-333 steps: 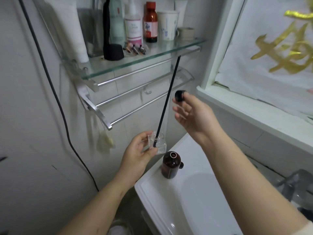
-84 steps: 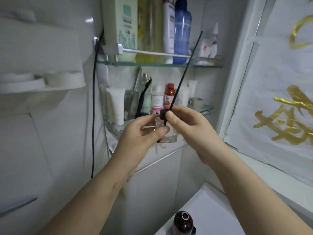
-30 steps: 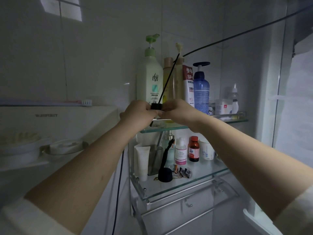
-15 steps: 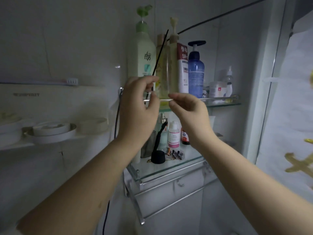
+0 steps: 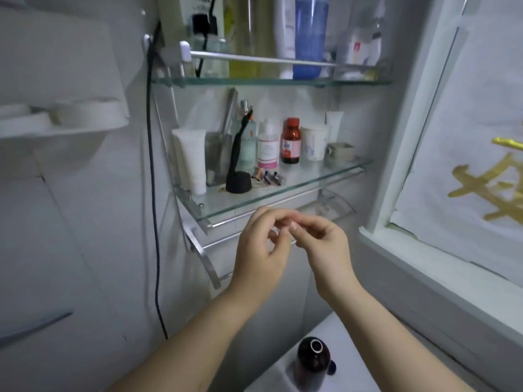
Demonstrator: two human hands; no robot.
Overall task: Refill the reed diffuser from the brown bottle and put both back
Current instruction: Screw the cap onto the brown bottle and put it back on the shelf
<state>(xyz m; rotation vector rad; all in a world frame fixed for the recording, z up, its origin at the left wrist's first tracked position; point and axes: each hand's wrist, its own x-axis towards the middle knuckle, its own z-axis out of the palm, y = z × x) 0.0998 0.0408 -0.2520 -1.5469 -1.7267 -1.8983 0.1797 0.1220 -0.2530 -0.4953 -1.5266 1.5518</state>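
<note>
Grip check: left hand [image 5: 261, 251] and right hand [image 5: 325, 247] are up in front of me, fingertips bunched together and touching each other just below the front edge of the lower glass shelf [image 5: 285, 192]. Fingers on both are curled in. I can't make out anything pinched between them, and I can't tell whether either grip is truly empty; it's blurred right where the tips meet.

Now, where's the diffuser? On the upper glass shelf [image 5: 271, 81], far left, I see a small clear bottle with a dark cap [image 5: 202, 22] and a thin black stick running up out of frame. That looks to me like the reed diffuser [image 5: 209, 56] set in place, though the view cuts it off at the top, so I'm not certain.

Down at the bottom, the brown bottle [image 5: 312, 360] stands upright on the white surface [image 5: 353, 335], well below both hands. Its mouth is open, I'm looking straight into the ring of the neck, and a small dark cap [image 5: 331, 366] sits just beside it on the right.

So my read: refill done, diffuser apparently put back, and the brown bottle is the half left to do. Next move calls for dropping both hands to that white surface, one steadying the bottle, the other picking up the cap and screwing it on square before any lifting, since an open neck will spill if tipped. Then it goes up among the crowded bottles on a shelf, which wants a careful approach.
</note>
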